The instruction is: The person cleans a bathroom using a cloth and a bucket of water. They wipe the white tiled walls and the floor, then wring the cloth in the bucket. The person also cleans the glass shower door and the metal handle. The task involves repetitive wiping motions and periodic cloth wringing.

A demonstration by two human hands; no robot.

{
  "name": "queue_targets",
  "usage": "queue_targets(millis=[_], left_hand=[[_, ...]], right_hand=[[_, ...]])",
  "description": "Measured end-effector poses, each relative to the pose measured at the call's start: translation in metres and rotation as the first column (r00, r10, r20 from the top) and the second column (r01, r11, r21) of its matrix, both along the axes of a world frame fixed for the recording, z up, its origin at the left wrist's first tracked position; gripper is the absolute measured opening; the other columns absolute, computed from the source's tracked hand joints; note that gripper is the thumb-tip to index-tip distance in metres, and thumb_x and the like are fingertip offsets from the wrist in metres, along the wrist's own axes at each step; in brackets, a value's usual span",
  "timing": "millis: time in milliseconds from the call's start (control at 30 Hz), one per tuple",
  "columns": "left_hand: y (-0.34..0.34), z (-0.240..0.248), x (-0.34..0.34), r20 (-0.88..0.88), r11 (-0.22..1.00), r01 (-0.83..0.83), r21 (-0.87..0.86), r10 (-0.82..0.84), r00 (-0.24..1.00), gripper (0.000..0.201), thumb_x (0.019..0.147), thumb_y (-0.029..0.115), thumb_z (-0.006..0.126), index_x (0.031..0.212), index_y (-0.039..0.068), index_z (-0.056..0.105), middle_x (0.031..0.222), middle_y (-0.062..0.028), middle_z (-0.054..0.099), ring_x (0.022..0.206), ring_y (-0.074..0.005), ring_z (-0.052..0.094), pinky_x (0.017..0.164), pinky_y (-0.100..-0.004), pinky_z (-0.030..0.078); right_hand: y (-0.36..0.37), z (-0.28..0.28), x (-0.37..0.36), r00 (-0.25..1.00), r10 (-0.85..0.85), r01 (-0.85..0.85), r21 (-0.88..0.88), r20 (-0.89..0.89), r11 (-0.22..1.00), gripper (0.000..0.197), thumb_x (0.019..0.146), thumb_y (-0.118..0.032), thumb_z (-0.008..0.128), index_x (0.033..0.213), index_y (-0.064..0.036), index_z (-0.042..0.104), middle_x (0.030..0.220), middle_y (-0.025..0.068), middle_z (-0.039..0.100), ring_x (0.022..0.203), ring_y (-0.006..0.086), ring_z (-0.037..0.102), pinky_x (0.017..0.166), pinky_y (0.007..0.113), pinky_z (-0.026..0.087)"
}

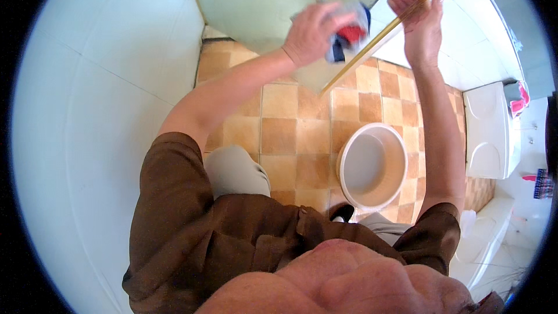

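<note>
Wall (87, 110): white tile, fills my left side, meets the floor at the far corner.

Floor (290, 134): tan and orange square tiles, below me.

Glass door (273, 6): frosted pane straight ahead, with a brass edge strip (383, 32) running diagonally from upper right down to the floor.

Toilet (488, 131): white, at my right, cistern lid toward me.

Bucket (372, 166): white, round, standing on the floor just beside my right leg, well below both hands.

My right hand (421, 20): fingers spread flat, palm against the door beside the brass strip, gripping nothing.

My left hand (317, 32): fingers curled and closed over the cloth, pressing it to the glass.

Cloth (351, 35): bunched rag, grey with red and dark blue patches, under my left palm and sticking out on the side toward my right hand, just left of the brass strip, high on the door.
</note>
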State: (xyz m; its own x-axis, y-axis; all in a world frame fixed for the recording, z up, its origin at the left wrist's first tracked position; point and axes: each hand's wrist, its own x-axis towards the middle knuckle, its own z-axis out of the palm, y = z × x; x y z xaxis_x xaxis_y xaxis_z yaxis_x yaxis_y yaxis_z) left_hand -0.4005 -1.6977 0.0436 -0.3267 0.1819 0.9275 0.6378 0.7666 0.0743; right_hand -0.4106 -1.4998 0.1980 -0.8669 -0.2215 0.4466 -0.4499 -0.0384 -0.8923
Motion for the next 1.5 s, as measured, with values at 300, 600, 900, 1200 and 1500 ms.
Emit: queue_targets(millis=[300,600,900,1200,1500], left_hand=[[-0.012,0.321,-0.014,-0.343,0.782,0.065,0.62,0.195,0.919,0.06,0.082,0.005,0.062,0.137,0.001,0.042,0.127,-0.0211,0.05,0.12,-0.037,0.046,0.105,-0.0446,0.034],[-0.005,0.339,-0.034,-0.722,0.963,-0.125,-0.24,-0.091,0.686,0.039,0.087,0.012,0.06,0.125,0.022,0.057,0.128,-0.0146,0.051,0.116,-0.0311,0.05,0.097,-0.0478,0.041],[-0.17,0.354,-0.087,0.008,0.643,-0.446,0.622,0.565,0.825,0.063,0.086,0.005,0.052,0.146,0.01,0.033,0.129,-0.027,0.047,0.118,-0.0445,0.048,0.101,-0.0492,0.041],[-0.062,0.315,-0.012,-0.3,0.919,-0.197,0.342,0.305,0.904,0.067,0.08,0.003,0.062,0.142,0.009,0.039,0.129,-0.0222,0.046,0.119,-0.0412,0.045,0.104,-0.0464,0.036],[0.022,0.322,-0.005,-0.699,0.995,-0.026,-0.095,-0.048,0.713,0.063,0.071,0.01,0.073,0.129,0.023,0.051,0.126,-0.0095,0.049,0.113,-0.0339,0.047,0.093,-0.0459,0.04]], right_hand=[[-0.009,0.008,0.034,0.996,0.039,-0.029,-0.114,0.081,0.993,0.073,0.104,-0.05,0.014,0.135,0.008,0.046,0.132,0.0247,0.055,0.126,0.0318,0.053,0.111,0.041,0.039],[-0.017,0.03,0.05,0.999,0.01,-0.003,-0.157,0.048,0.988,0.051,0.105,-0.04,0.037,0.127,0.0033,0.055,0.123,0.0175,0.061,0.115,0.0257,0.059,0.1,0.037,0.044],[-0.035,0.02,0.052,0.988,-0.153,0.155,-0.235,0.024,0.96,0.049,0.105,-0.039,0.037,0.12,0.0026,0.058,0.115,0.0172,0.066,0.106,0.0243,0.064,0.093,0.035,0.047],[-0.037,0.016,0.052,0.984,-0.18,0.175,-0.236,-0.002,0.956,0.051,0.105,-0.04,0.036,0.121,0.0027,0.058,0.116,0.0167,0.066,0.106,0.0242,0.063,0.093,0.036,0.048],[-0.033,0.017,0.057,0.996,-0.041,0.062,-0.275,0.083,0.96,0.067,0.105,-0.046,0.022,0.131,0.0083,0.05,0.13,0.0196,0.058,0.121,0.027,0.055,0.105,0.037,0.04]])
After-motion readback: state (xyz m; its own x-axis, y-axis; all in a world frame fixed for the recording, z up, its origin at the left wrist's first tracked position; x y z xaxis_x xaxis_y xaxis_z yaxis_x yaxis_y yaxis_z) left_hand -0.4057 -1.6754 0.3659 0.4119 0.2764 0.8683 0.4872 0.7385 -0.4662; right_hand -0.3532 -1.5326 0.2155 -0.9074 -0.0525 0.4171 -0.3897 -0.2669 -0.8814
